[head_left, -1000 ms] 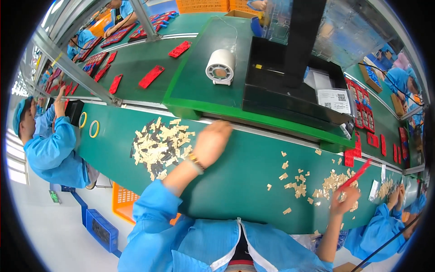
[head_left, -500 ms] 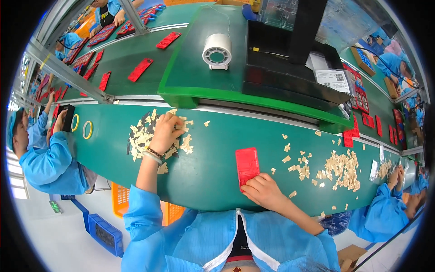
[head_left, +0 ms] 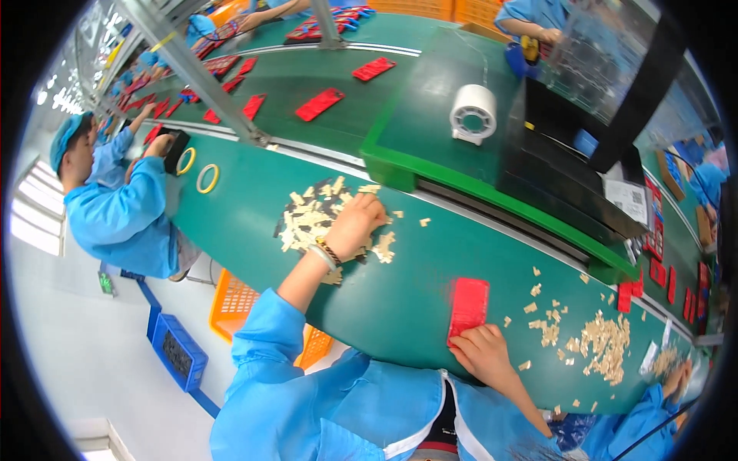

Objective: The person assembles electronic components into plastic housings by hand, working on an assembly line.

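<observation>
My left hand point(head_left: 356, 225) is over the right side of a pile of small cream-coloured pieces point(head_left: 304, 224) mixed with black ones. Its fingers are curled together, and whatever is between them is hidden. A beaded bracelet and a pale band circle that wrist. My right hand point(head_left: 484, 353) grips the near end of a flat red rectangular panel point(head_left: 470, 306) close to the table's front edge. The panel's far end points away from me, and its surface is slightly blurred.
More cream pieces point(head_left: 605, 346) lie heaped and scattered at the right. Beyond the table, a green-edged platform point(head_left: 430, 180) carries a white round fan point(head_left: 473, 115) and a black bin point(head_left: 550, 165). Red panels point(head_left: 319, 104) lie on the conveyor. Co-workers sit at both sides; tape rings point(head_left: 207, 178) lie left.
The whole view has swung and tilted, so the scene sits further right in the picture. My left hand stays at the pile, and my right hand still holds the red panel.
</observation>
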The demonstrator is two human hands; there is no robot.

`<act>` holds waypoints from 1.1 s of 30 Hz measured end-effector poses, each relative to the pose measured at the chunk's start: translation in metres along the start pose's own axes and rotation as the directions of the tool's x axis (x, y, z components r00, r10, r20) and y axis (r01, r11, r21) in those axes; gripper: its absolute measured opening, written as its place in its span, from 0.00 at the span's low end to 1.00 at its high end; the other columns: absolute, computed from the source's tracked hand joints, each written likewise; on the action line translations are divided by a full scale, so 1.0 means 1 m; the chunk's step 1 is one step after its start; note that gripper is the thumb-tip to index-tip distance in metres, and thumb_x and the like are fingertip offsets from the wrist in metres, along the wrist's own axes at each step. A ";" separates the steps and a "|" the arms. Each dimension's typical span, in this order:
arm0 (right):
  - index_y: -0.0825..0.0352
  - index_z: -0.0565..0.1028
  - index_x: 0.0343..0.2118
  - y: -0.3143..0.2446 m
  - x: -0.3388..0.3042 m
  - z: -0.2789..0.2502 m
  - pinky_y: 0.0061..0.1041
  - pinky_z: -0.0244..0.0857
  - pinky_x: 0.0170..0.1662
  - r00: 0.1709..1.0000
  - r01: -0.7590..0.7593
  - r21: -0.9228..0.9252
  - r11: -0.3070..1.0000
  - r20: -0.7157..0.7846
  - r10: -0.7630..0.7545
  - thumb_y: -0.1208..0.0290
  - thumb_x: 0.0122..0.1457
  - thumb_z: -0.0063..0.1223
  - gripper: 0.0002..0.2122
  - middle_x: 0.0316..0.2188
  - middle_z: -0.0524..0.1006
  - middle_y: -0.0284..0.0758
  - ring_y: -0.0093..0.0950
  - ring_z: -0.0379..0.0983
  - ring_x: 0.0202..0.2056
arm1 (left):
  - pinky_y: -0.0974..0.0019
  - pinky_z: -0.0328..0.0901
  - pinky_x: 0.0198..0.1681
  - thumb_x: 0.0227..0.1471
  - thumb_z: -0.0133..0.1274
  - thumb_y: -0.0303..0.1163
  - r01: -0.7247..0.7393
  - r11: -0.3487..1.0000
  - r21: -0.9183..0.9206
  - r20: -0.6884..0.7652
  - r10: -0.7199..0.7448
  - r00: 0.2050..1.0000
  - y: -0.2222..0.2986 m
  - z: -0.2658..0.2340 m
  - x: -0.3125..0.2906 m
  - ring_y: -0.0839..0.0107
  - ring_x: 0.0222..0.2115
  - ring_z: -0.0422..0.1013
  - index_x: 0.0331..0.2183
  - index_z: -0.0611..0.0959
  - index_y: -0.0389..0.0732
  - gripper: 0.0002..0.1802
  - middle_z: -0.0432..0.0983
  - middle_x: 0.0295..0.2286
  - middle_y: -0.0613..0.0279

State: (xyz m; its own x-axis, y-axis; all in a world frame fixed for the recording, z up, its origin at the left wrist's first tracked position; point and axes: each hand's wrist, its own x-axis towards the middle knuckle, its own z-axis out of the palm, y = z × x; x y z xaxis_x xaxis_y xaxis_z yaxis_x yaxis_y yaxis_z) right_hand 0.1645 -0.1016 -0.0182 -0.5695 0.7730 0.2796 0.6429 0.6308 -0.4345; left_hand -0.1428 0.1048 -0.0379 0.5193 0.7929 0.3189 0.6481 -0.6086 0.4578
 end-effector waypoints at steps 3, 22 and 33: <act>0.62 0.78 0.33 0.000 -0.001 -0.004 0.29 0.62 0.40 1.000 -0.011 -0.023 1.000 -0.010 0.011 0.70 0.47 0.62 0.09 0.30 0.74 0.29 0.27 0.71 0.33 | 0.59 0.62 0.43 0.43 0.58 0.29 0.077 0.990 0.115 -0.129 -0.062 0.990 0.003 -0.003 -0.003 0.58 0.38 0.64 0.28 0.75 0.39 0.08 0.68 0.34 0.59; 0.61 0.78 0.34 0.019 0.019 0.007 0.27 0.62 0.39 0.999 -0.002 -0.038 0.999 -0.049 0.000 0.69 0.48 0.60 0.09 0.30 0.73 0.29 0.26 0.70 0.32 | 0.60 0.62 0.40 0.38 0.63 0.25 0.229 0.963 -0.140 0.085 -0.219 0.972 -0.003 -0.012 -0.004 0.58 0.34 0.65 0.27 0.76 0.39 0.12 0.68 0.30 0.58; 0.61 0.78 0.34 0.017 0.012 0.001 0.31 0.62 0.40 0.998 0.036 -0.048 0.998 -0.049 -0.038 0.68 0.48 0.60 0.09 0.31 0.73 0.30 0.30 0.70 0.33 | 0.64 0.66 0.36 0.43 0.49 0.28 -0.083 0.898 0.432 0.068 0.059 0.996 0.023 -0.009 -0.004 0.62 0.33 0.69 0.28 0.76 0.38 0.06 0.69 0.29 0.58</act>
State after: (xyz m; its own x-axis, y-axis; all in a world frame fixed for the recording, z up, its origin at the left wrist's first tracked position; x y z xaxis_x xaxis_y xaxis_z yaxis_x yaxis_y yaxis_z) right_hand 0.1676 -0.0819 -0.0232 -0.5677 0.7508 0.3375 0.6461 0.6605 -0.3826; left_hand -0.1350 0.0884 -0.0213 0.5935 0.7514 0.2885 0.7796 -0.6257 0.0258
